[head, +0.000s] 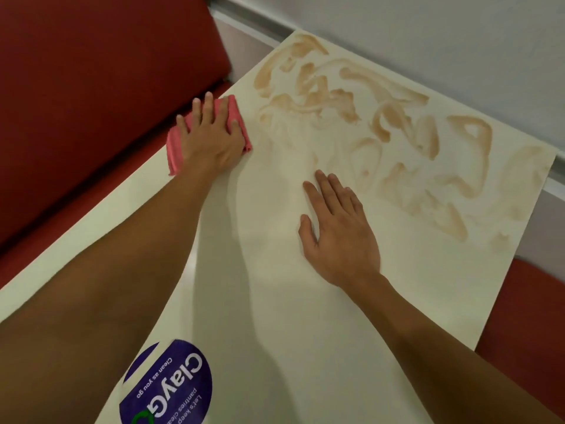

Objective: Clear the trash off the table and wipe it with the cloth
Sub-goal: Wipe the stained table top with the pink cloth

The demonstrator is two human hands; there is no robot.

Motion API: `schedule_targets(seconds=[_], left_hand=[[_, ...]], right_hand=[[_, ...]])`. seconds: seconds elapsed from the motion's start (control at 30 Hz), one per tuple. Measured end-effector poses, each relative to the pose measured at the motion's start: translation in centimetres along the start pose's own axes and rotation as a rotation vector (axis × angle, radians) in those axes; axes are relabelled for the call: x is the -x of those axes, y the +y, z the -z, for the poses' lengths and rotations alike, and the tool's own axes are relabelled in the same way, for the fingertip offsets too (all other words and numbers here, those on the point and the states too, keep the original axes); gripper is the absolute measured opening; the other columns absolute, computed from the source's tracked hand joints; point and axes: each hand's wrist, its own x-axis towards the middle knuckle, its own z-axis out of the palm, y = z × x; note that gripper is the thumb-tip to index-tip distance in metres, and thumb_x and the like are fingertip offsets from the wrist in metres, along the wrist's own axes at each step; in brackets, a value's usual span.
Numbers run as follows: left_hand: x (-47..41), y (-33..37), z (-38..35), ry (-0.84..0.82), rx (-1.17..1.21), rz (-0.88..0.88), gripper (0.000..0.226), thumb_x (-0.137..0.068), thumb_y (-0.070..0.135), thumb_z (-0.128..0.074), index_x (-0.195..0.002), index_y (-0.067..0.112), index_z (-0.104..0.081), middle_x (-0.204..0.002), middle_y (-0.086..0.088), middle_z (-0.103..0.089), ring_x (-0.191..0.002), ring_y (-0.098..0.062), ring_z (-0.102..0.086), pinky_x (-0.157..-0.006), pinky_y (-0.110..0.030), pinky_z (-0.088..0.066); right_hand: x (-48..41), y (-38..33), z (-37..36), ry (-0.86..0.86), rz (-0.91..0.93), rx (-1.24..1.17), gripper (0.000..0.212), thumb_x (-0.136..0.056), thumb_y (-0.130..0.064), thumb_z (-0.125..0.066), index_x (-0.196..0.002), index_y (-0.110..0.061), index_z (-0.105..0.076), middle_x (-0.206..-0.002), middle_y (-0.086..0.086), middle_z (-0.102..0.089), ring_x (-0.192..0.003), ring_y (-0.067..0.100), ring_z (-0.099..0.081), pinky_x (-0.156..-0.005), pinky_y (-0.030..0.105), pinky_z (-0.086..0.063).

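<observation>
Wiping is the step in hand; no trash shows. At ten o'clock the left hand (pixel 211 139) presses flat, fingers spread, on the pink, seemingly folded cloth (pixel 173 151) at the table (pixel 305 347) edge. The right hand (pixel 339 237) rests flat at centre. The next move calls for sweeping toward the brown smears (pixel 397 133) at one o'clock.

— What's on the cream tabletop (pixel 305 332)?
— Brown smears (pixel 382 133) spread over the far half, right up to the far edge. A folded pink cloth (pixel 173 148) lies at the left edge.
— And nearer?
— A round purple sticker (pixel 171 390), stuck flat, near left.
</observation>
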Motion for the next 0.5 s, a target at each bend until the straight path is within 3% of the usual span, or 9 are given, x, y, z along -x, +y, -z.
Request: schedule_targets(seconds=[0.1, 0.2, 0.33, 0.43, 0.5], left_hand=[[0.2, 3.1, -0.3, -0.016, 0.008, -0.1, 0.065, -0.107, 0.05, -0.009, -0.168, 0.027, 0.0, -0.176, -0.001, 0.008, -0.162, -0.024, 0.011, -0.128, -0.059, 0.004], [5.0, 1.6, -1.0, -0.012, 0.007, -0.237, 0.062, -0.109, 0.052, -0.01, -0.167, 0.034, 0.001, -0.176, 0.005, 0.006, -0.162, -0.019, 0.009, -0.129, -0.055, 0.005], [5.3, -1.8, -0.5, 0.003, -0.023, -0.101, 0.064, -0.108, 0.052, -0.011, -0.168, 0.032, -0.002, -0.176, 0.003, 0.004, -0.162, -0.019, 0.007, -0.129, -0.054, 0.005], [2.8, 1.0, -0.7, -0.003, 0.007, -0.04, 0.066, -0.107, 0.051, -0.01, -0.168, 0.028, -0.002, -0.176, -0.001, 0.006, -0.162, -0.024, 0.01, -0.128, -0.06, 0.005], [3.5, 3.2, -1.0, 0.0, 0.016, -0.096, 0.065, -0.107, 0.05, -0.009, -0.168, 0.028, -0.001, -0.176, 0.0, 0.007, -0.162, -0.024, 0.01, -0.128, -0.06, 0.005]], right_hand=[[0.0, 0.1, -0.3, 0.003, 0.004, 0.0, 0.063, -0.109, -0.044, -0.029, -0.166, -0.019, -0.025, -0.175, 0.003, -0.015, -0.163, 0.019, -0.009, -0.13, 0.043, -0.016], [0.1, 0.1, -0.3, 0.01, 0.005, -0.007, 0.063, -0.108, -0.044, -0.03, -0.166, -0.019, -0.026, -0.176, 0.003, -0.015, -0.163, 0.018, -0.008, -0.13, 0.043, -0.016], [0.0, 0.1, -0.3, 0.015, -0.002, -0.008, 0.063, -0.108, -0.044, -0.031, -0.166, -0.02, -0.025, -0.176, 0.002, -0.014, -0.163, 0.018, -0.008, -0.131, 0.042, -0.014], [0.1, 0.2, -0.2, 0.024, 0.003, -0.011, 0.062, -0.108, -0.044, -0.032, -0.166, -0.02, -0.026, -0.175, 0.003, -0.016, -0.162, 0.018, -0.009, -0.131, 0.042, -0.014], [0.2, 0.2, -0.2, 0.029, 0.003, -0.015, 0.063, -0.108, -0.044, -0.032, -0.166, -0.02, -0.027, -0.175, 0.002, -0.016, -0.162, 0.018, -0.009, -0.131, 0.042, -0.015]])
